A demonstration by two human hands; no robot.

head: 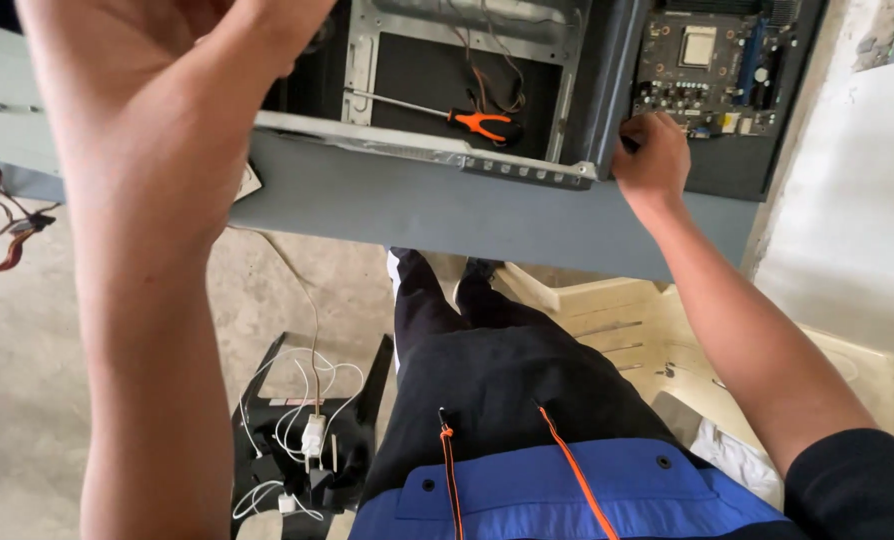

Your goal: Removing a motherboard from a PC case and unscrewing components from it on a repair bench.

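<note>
My right hand (653,155) is out at the far edge of the grey worktop (487,215), with its fingers curled in against the dark upright edge of the open computer case (447,80). They seem to pinch something small and dark there, but I cannot tell what it is or whether they truly grip it. Just beyond that hand, the circuit board (712,65) lies flat on a black sheet. My left hand (182,60) is raised close to the camera, blurred, the palm loosely open and the fingers holding nothing I can see; it covers the left part of the case. Inside the case lies a screwdriver (457,118) with an orange and black handle, well apart from both hands, near a bunch of thin wires. Below the worktop I see my dark trousers, a cream plastic chair (627,330) and white cables (302,420) on the floor.
</note>
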